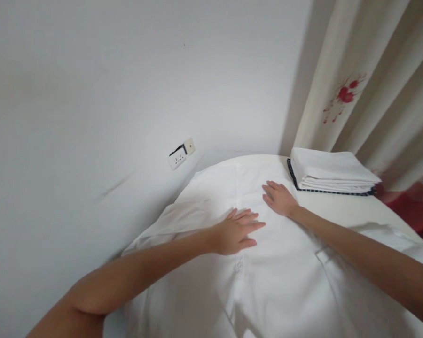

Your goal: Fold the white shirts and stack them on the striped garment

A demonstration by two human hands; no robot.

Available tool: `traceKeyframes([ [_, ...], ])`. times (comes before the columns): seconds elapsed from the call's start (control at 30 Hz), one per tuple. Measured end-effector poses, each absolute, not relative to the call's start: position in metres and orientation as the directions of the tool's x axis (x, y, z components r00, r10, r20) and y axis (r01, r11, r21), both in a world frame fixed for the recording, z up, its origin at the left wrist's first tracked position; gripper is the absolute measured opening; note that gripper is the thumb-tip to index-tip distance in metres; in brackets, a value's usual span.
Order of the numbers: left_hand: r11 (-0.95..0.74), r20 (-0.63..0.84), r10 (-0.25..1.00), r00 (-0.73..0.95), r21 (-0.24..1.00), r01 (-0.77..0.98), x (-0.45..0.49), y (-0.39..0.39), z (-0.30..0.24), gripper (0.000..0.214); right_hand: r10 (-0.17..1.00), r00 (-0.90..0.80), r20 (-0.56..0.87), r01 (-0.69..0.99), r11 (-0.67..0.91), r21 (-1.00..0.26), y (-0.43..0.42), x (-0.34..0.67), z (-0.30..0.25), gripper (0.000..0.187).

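Observation:
A white shirt lies spread over a pale table, with a line of buttons down its middle and a chest pocket at the right. My left hand rests flat on the shirt near its middle, fingers stretched out and pointing right. My right hand lies flat on the cloth a little farther away, fingers spread toward the left. Neither hand holds anything.
A stack of folded white cloths with a dark edge sits at the table's far right. A wall socket is on the white wall behind. A cream curtain with a red flower print hangs at the right; something red is below it.

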State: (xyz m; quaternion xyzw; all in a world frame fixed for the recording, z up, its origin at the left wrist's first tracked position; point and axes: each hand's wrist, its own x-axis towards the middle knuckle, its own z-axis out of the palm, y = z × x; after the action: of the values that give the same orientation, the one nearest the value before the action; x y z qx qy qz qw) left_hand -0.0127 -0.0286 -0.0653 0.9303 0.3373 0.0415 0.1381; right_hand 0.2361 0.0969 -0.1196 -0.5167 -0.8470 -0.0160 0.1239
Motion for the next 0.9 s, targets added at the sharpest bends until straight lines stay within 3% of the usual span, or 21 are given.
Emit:
traceKeyframes([
  [0.1,-0.711,-0.043,0.641,0.767,0.343,0.614,-0.027,-0.049,-0.058,0.053,0.859,-0.422,0.291,0.879,0.466,-0.103,0.088,0.232,-0.109,0.044],
  [0.23,-0.662,0.067,0.694,0.717,0.451,0.599,-0.051,-0.076,-0.025,0.043,0.763,-0.442,0.471,0.790,0.580,-0.200,0.038,0.222,-0.089,0.039],
  [0.33,-0.652,0.088,0.683,0.725,0.523,0.550,-0.067,-0.113,0.004,0.037,0.595,-0.541,0.594,0.556,0.784,-0.278,-0.036,0.216,-0.072,0.032],
  [0.4,-0.659,0.052,0.652,0.756,0.533,0.531,-0.074,-0.140,0.015,0.034,0.440,-0.635,0.635,0.375,0.894,-0.245,-0.094,0.214,-0.062,0.031],
  [0.57,-0.684,0.018,0.562,0.827,0.573,0.452,-0.077,-0.192,0.009,0.033,0.137,-0.843,0.521,0.050,0.983,-0.179,-0.204,0.216,-0.052,0.038],
  [0.7,-0.723,0.002,0.483,0.876,0.566,0.397,-0.073,-0.223,-0.023,0.056,0.218,-0.928,0.304,0.134,0.953,-0.273,-0.228,0.227,-0.070,0.063],
  [0.8,-0.717,-0.050,0.531,0.846,0.507,0.479,-0.079,-0.239,-0.050,0.085,0.323,-0.923,0.211,0.251,0.919,-0.305,-0.229,0.239,-0.088,0.087],
  [0.9,-0.711,-0.057,0.569,0.821,0.468,0.525,-0.091,-0.247,-0.069,0.096,0.397,-0.889,0.227,0.328,0.900,-0.287,-0.231,0.245,-0.101,0.080],
])
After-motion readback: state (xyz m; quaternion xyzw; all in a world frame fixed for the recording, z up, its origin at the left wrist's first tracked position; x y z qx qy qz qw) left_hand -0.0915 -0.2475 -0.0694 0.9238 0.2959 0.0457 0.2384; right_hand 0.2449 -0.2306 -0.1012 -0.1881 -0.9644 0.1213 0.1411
